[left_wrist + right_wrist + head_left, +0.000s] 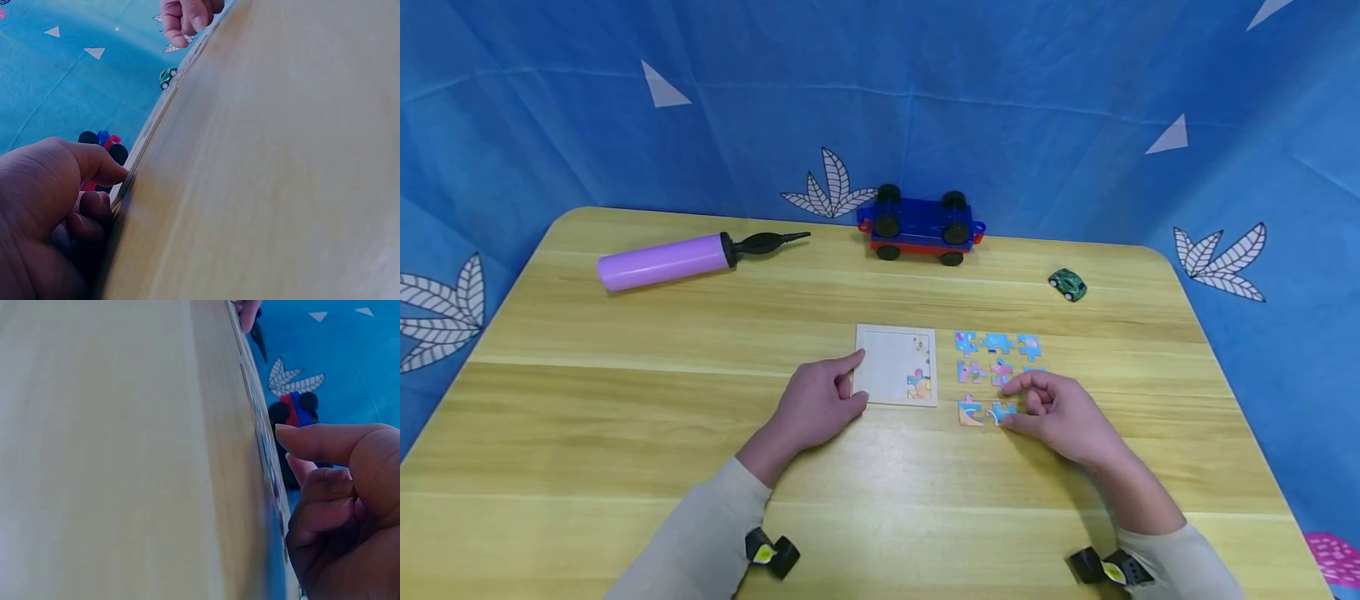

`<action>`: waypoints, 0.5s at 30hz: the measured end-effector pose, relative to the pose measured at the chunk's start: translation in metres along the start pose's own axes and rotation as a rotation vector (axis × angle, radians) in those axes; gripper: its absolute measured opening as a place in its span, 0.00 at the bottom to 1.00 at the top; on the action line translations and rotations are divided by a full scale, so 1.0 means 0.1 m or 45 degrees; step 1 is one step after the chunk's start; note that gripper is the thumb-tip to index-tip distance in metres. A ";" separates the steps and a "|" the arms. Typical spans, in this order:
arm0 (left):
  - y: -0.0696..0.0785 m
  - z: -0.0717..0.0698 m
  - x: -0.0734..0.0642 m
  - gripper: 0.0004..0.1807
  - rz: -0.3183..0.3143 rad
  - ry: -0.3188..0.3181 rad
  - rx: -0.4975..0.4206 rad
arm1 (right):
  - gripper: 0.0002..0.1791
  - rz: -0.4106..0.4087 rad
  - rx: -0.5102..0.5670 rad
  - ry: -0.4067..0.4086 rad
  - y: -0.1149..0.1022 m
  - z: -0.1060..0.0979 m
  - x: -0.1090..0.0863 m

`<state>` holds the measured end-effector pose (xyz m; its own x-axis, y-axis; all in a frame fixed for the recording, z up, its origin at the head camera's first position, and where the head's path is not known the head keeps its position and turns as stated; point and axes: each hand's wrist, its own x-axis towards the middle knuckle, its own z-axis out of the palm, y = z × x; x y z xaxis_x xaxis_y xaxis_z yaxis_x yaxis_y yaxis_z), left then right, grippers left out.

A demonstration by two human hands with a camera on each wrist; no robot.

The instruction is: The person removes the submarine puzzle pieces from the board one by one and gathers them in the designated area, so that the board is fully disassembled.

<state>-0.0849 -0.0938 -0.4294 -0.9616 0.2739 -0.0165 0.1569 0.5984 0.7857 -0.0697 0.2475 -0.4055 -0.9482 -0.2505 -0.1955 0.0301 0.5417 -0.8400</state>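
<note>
A square white puzzle tray (886,367) lies flat at the middle of the table, with one jigsaw piece (919,386) in its lower right corner. My left hand (820,403) holds the tray's left edge, its thumb by the lower left corner and a finger higher up. To the right of the tray lie several loose jigsaw pieces (997,342) in rows. Over the right part of the lower rows hovers my right hand (1063,417), thumb and index finger apart with nothing seen between them. It partly hides some pieces.
Towards the back lie a purple hand pump (662,262), a blue and red toy vehicle (922,223) tipped with wheels showing, and a small green toy car (1067,284). A blue patterned cloth (925,108) hangs behind the wooden table (625,400).
</note>
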 end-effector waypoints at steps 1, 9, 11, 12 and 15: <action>0.00 0.00 0.00 0.31 -0.001 0.002 0.001 | 0.18 -0.009 0.001 0.006 -0.02 0.02 0.02; 0.00 0.01 0.01 0.31 -0.003 0.003 0.013 | 0.15 -0.036 -0.007 -0.014 -0.16 0.19 0.20; -0.01 0.01 0.01 0.31 0.001 0.007 0.014 | 0.15 -0.043 -0.009 -0.029 -0.19 0.24 0.24; -0.01 0.02 0.01 0.31 0.004 0.009 0.015 | 0.15 -0.050 -0.019 -0.034 -0.21 0.26 0.27; -0.02 0.02 0.00 0.31 0.010 0.009 0.019 | 0.15 -0.072 -0.053 -0.052 -0.26 0.33 0.33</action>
<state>-0.0852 -0.0936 -0.4322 -0.9619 0.2734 -0.0055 0.1682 0.6074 0.7764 -0.0910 0.1983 -0.4069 -0.9342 -0.3140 -0.1693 -0.0374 0.5582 -0.8289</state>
